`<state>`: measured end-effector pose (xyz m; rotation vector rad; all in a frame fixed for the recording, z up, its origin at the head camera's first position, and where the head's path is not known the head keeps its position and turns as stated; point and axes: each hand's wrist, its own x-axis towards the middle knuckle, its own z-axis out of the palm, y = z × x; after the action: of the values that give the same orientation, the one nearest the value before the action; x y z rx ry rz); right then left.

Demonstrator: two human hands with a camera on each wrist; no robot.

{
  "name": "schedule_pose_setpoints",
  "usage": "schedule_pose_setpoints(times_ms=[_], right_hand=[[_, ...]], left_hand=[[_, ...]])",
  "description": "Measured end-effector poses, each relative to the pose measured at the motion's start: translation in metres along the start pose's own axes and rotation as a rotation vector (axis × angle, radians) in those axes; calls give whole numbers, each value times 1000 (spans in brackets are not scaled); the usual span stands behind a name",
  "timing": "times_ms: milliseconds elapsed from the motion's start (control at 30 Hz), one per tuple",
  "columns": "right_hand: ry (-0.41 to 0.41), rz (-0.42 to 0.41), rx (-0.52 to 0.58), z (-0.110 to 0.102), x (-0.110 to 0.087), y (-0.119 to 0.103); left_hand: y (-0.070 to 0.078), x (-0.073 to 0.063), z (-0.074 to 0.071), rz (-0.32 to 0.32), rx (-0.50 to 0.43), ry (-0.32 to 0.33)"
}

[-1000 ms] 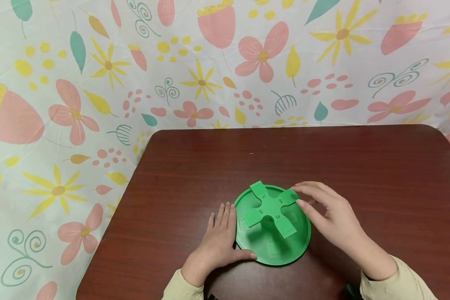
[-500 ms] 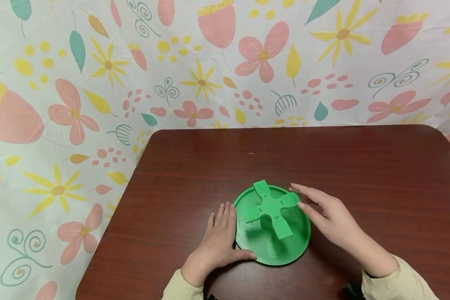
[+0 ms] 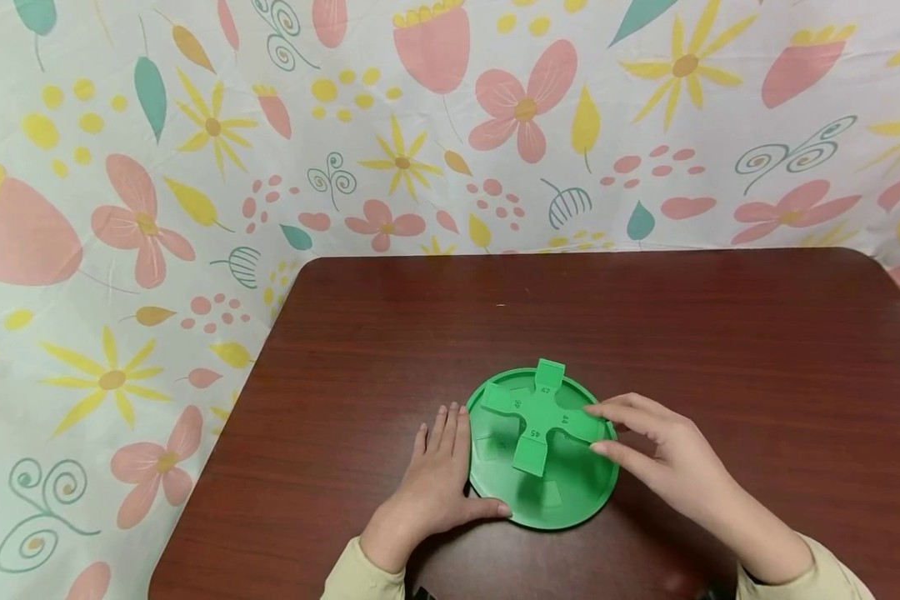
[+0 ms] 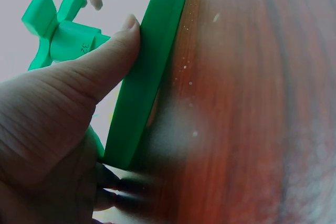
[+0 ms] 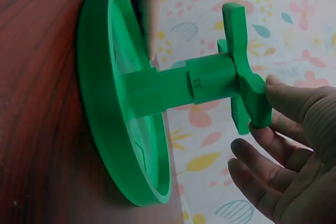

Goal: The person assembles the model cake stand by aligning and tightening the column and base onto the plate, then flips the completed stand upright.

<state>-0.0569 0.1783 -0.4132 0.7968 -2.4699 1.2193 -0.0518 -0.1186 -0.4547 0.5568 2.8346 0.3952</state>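
Left hand [image 3: 438, 483]: flat at the left side of the green dish [image 3: 513, 498], fingers straight and close together, thumb spread over the near rim. It steadies against the edge, no curl round it. Right hand [image 3: 671, 450]: comes in from the right, thumb and forefinger pinching the tip of the green cross [image 3: 542, 412], arm 44; remaining fingers loosely bent, clear of the part. Cross sits on top of the post [image 5: 173, 87], raised above the dish: 47 points to the far side, 46 left, 45 near. Post stands at mid-dish; right wrist view reads 33 on its upper block. Dish is round, shallow, rimmed, rectangular outlines on its floor. It lies on the dark wood table [image 3: 345, 375]; floral cloth [image 3: 450, 125] behind.
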Motion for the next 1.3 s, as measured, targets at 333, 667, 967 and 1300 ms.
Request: schedule_pose_setpoints(times_ms=[333, 667, 967, 1300], right_hand=[[22, -46, -39, 12, -4, -10], [43, -70, -74, 21, -2, -19], [36, -93, -72, 11, 4, -15], [114, -24, -99, 2, 24, 2]], left_hand=[[0, 0, 0, 4, 0, 6], [1, -1, 0, 5, -13, 9], [0, -2, -1, 10, -8, 11], [0, -1, 1, 11, 4, 12]])
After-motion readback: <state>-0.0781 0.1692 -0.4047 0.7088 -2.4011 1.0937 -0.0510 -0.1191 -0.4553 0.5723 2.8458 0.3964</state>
